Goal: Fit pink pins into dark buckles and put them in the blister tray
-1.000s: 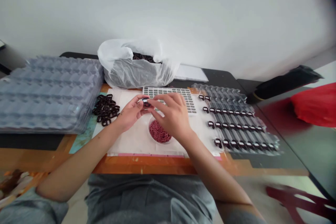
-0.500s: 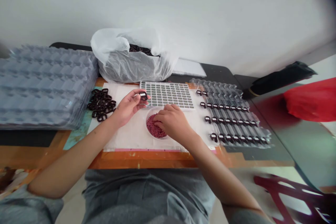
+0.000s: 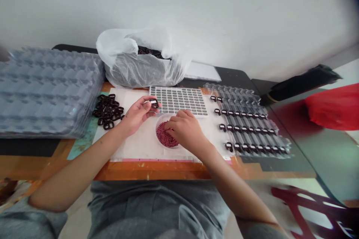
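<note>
The left hand (image 3: 136,116) held a small dark ring-like piece (image 3: 154,103) between thumb and fingers, its white face turned up, above the near left corner of a white panel (image 3: 179,101) marked with rows of small grey rectangles. That grip was narrow, closed around the piece.

The right hand (image 3: 186,129) was lowered to a round clear tub (image 3: 156,130), its fingers bunched together among thin dark red bits (image 3: 167,138). The fingertips were partly hidden there, so I could not tell whether they pinched any of the bits. The tub stood on a white sheet (image 3: 131,149), just on the near side of the panel and to the right of the left hand.

A loose heap of dark pieces (image 3: 109,111) lay to the left of the left hand, and farther left rose a stack of clear ridged trays (image 3: 50,93). On the far side a translucent plastic bag (image 3: 140,76) sat with its mouth partly open, more dark parts showing inside. To the right, a clear ridged tray (image 3: 254,122) carried dark pieces with white faces in rows; the far row had only two, at its left end
</note>
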Demonstrator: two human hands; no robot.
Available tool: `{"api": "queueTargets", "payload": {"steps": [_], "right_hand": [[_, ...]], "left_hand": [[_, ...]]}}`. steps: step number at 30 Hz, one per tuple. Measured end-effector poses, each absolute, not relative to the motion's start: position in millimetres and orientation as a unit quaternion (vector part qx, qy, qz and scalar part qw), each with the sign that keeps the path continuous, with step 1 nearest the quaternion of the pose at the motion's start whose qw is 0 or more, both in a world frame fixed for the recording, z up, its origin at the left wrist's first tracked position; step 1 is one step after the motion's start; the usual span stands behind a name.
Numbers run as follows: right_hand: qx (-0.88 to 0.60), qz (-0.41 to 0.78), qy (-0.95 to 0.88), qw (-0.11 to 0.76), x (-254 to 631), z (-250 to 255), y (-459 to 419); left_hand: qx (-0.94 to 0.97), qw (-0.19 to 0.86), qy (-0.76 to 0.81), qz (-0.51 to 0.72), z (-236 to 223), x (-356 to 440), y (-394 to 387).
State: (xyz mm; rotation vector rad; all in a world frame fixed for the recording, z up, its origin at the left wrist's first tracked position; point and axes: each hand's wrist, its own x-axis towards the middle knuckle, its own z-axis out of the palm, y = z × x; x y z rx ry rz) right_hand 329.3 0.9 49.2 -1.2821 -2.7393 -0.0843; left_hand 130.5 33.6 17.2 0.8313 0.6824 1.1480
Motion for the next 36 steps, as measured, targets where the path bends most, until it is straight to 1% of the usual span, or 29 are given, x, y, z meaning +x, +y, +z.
{"api": "queueTargets", "payload": {"steps": [4, 8, 11, 15, 18, 20, 23, 27, 36], "right_hand": [[-0.429, -0.027, -0.9, 0.075, 332.2, 52.8, -1.1], [-0.44, -0.009, -0.891, 0.114, 335.6, 56.1, -3.9], [-0.443, 0.007, -0.883, 0.153, 337.2, 59.7, -6.1], [-0.456, 0.023, -0.86, 0.227, 336.2, 70.5, -6.3], [-0.482, -0.015, -0.831, 0.278, 332.2, 80.7, -2.3], [-0.49, -0.058, -0.818, 0.296, 327.7, 85.8, 1.9], [-0.481, -0.111, -0.816, 0.3, 319.5, 89.0, 7.9], [-0.457, -0.154, -0.829, 0.283, 310.6, 88.8, 12.6], [-0.437, -0.18, -0.843, 0.257, 308.0, 93.9, 14.0]], "left_hand": [[0.374, 0.704, 0.312, 0.517, 17.5, 131.0, 32.8], [0.373, 0.707, 0.313, 0.513, 18.5, 131.5, 32.1], [0.374, 0.713, 0.308, 0.507, 19.9, 132.4, 30.7], [0.376, 0.718, 0.309, 0.497, 20.2, 133.7, 28.4], [0.378, 0.721, 0.312, 0.49, 19.1, 134.1, 27.2], [0.378, 0.723, 0.316, 0.485, 18.6, 134.3, 26.5], [0.373, 0.723, 0.32, 0.486, 18.2, 134.9, 25.8], [0.371, 0.721, 0.315, 0.493, 17.3, 136.0, 26.2], [0.367, 0.72, 0.317, 0.496, 16.1, 135.5, 27.2]]}}
